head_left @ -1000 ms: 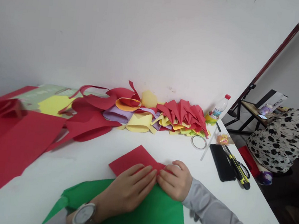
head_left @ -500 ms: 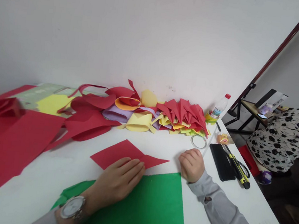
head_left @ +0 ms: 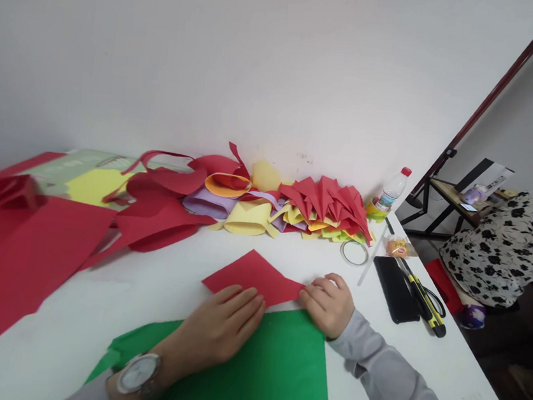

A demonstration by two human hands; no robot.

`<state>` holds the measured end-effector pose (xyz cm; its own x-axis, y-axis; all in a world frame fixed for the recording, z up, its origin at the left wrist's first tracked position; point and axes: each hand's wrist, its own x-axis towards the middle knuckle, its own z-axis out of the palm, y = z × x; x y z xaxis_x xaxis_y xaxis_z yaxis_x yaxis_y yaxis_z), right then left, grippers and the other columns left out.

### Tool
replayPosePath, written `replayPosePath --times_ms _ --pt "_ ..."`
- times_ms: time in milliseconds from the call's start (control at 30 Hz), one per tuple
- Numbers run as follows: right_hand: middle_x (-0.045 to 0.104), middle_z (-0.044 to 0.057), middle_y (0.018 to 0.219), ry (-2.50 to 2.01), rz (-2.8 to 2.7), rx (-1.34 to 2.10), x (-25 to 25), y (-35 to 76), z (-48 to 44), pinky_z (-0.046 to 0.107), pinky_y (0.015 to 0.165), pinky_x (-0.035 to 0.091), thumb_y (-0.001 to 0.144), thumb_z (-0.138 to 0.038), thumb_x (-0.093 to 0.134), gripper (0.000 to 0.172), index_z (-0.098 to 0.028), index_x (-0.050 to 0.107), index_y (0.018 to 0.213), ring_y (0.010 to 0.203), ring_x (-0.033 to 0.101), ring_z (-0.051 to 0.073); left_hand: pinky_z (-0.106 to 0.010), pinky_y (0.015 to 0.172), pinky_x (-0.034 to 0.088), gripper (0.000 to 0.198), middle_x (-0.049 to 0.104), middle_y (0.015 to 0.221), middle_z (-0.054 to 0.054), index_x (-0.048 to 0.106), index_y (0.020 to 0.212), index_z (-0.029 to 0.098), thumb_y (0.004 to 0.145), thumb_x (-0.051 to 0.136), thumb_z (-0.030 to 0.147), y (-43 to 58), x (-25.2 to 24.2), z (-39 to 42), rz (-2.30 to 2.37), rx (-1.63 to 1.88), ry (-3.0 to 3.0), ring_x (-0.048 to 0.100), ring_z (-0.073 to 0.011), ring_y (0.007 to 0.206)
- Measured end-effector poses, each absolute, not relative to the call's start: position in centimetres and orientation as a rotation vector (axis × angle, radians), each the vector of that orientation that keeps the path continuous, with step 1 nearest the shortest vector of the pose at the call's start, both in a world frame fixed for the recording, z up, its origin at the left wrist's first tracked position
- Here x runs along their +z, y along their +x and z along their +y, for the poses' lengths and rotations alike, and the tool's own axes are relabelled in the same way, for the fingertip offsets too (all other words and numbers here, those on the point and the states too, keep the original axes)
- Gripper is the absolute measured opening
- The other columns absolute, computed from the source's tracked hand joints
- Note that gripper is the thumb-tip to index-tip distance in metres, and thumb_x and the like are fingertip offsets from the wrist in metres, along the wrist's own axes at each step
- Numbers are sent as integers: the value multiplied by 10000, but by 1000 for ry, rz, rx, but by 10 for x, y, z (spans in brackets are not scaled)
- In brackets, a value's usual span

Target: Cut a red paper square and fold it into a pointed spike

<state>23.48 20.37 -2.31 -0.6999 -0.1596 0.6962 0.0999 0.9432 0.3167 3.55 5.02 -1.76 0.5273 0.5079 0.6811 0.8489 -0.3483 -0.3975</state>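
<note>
White table against pale wall, left grip flat on red paper, right grip pinching its tip

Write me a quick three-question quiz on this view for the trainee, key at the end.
1. Which hand has a watch on its wrist?
2. True or false: the bottle by the wall has a green cap.
3. What is the right hand touching? A, the bottle; B, the narrow end of the folded red paper; C, the watch.

Key: 1, the left hand. 2, false; its cap is red. 3, B.
</note>
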Motion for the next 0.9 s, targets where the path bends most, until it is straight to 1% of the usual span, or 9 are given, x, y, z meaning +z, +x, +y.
replayPosePath --times_ms 133,300,433,500,600,700,800,833,900 --pt "732 35 845 -21 -2215 -412 -20 241 218 349 785 420 955 -99 499 194 -163 671 892 840 592 162 -397 735 509 280 723 806 -113 684 878 124 896 417 42 26 -17 50 -1132 -553 -1998 664 -233 776" --pt "737 40 857 -8 -2198 -379 -18 241 218 346 771 427 947 -90 516 164 -155 665 931 836 595 168 -392 774 511 200 723 819 -108 681 894 133 877 500 49 23 -18 51 -1171 -575 -2000 674 -232 801" --pt "723 57 876 -144 -2129 -253 -20 243 219 353 767 455 944 -170 557 99 -164 633 1008 830 611 189 -320 710 535 206 740 847 -80 662 914 155 891 483 54 19 -15 50 -1211 -715 -1955 692 -197 752" --pt "696 103 949 -323 -2036 -175 -20 245 221 379 786 483 952 -236 543 194 -160 594 1123 891 620 224 -269 654 542 168 742 838 -53 647 917 174 909 502 89 20 -10 49 -1318 -880 -1850 696 -169 706" --pt "625 167 1094 -431 -1945 -102 -21 245 222 436 831 515 951 -320 526 402 -150 461 1309 1031 600 279 -227 592 556 106 729 818 -33 631 906 181 922 534 142 29 1 46 -1566 -1215 -1645 694 -139 630" --pt "577 192 1187 -259 -2028 -121 -21 243 216 481 890 500 932 -443 537 550 -150 378 1369 1122 563 294 -213 476 565 102 711 713 15 650 843 194 901 590 254 41 9 45 -1943 -1881 -1493 673 -130 496" --pt "598 174 1215 -18 -2173 -227 -21 240 204 509 1012 407 925 -580 475 568 -177 450 1325 1198 525 280 -276 468 606 198 734 673 -10 689 810 169 835 668 364 47 7 48 -2196 -2477 -1310 691 -182 488" --pt "610 158 1223 46 -2228 -269 -21 239 201 512 1050 365 934 -581 451 537 -191 489 1302 1225 509 271 -302 493 619 232 746 687 -29 698 801 160 811 688 391 49 5 50 -2251 -2610 -1241 700 -198 508" --pt "623 127 1250 128 -2336 -331 -21 238 196 500 1085 317 970 -488 413 429 -207 555 1262 1266 479 251 -333 551 630 275 760 731 -62 708 791 153 774 710 427 50 -2 52 -2386 -2747 -1157 721 -220 574"
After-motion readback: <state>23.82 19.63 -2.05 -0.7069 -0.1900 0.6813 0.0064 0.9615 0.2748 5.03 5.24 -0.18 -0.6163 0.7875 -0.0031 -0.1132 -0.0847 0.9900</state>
